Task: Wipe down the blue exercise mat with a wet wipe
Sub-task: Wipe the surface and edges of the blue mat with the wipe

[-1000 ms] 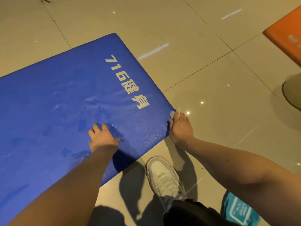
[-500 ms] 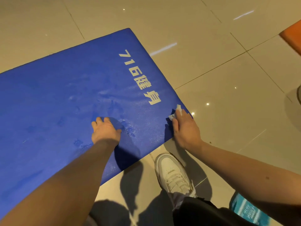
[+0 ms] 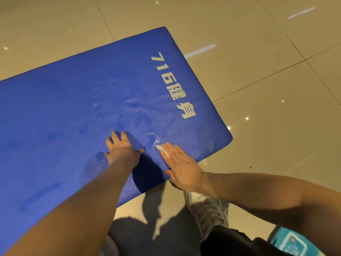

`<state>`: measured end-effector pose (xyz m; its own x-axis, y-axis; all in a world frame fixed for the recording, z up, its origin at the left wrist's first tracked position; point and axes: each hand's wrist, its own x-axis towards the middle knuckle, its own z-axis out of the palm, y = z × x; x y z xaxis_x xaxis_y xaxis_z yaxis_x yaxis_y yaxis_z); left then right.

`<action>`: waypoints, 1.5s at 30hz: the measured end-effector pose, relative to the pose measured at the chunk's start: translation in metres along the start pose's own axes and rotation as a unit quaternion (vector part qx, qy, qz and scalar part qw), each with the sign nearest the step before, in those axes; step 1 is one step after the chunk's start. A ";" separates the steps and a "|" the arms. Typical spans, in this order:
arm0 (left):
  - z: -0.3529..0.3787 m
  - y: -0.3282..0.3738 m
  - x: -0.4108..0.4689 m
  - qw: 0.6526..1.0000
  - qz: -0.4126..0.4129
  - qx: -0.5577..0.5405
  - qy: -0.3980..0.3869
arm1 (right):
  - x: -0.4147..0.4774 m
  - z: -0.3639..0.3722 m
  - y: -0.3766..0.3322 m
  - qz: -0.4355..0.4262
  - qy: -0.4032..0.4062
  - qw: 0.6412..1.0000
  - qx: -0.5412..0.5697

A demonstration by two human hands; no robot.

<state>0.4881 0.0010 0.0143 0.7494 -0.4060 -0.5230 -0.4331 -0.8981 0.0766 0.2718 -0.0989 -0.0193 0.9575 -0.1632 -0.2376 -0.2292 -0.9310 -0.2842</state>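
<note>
The blue exercise mat [image 3: 77, 108] lies on the tiled floor, with white print "716" and characters near its right end. Damp streaks show on its surface. My left hand [image 3: 122, 149] presses flat on the mat near its front edge, fingers spread. To its right, my right hand [image 3: 181, 167] lies on the mat with straight fingers, pressing a small white wet wipe [image 3: 162, 149] under its fingertips. Only a bit of the wipe shows beyond the fingers.
Glossy beige floor tiles [image 3: 267, 89] surround the mat. My white shoe [image 3: 206, 209] stands on the floor just off the mat's front edge. A teal packet [image 3: 293, 242] shows at the bottom right.
My right hand has moved left from the mat's right corner onto the surface, and its fingers now lie flat over the wipe. My left hand stays planted on the mat.
</note>
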 end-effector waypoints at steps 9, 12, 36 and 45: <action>0.020 -0.029 -0.047 0.999 -0.036 0.010 0.008 | -0.033 -0.025 0.069 0.127 0.005 0.992 -0.009; 0.033 -0.041 -0.063 0.998 -0.060 -0.016 -0.001 | -0.039 -0.019 0.061 0.192 0.005 0.981 0.003; 0.033 -0.034 -0.063 0.996 -0.079 0.005 -0.029 | -0.066 -0.021 0.039 0.110 0.023 0.994 0.018; 0.033 -0.033 -0.058 0.996 -0.085 0.009 -0.034 | -0.026 -0.042 -0.009 0.203 0.089 0.916 0.333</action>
<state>0.4431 0.0599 0.0140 0.7768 -0.2355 -0.5840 -0.3130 -0.9492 -0.0335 0.2562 -0.1002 0.0282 0.7693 -0.5576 -0.3120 -0.5725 -0.3848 -0.7239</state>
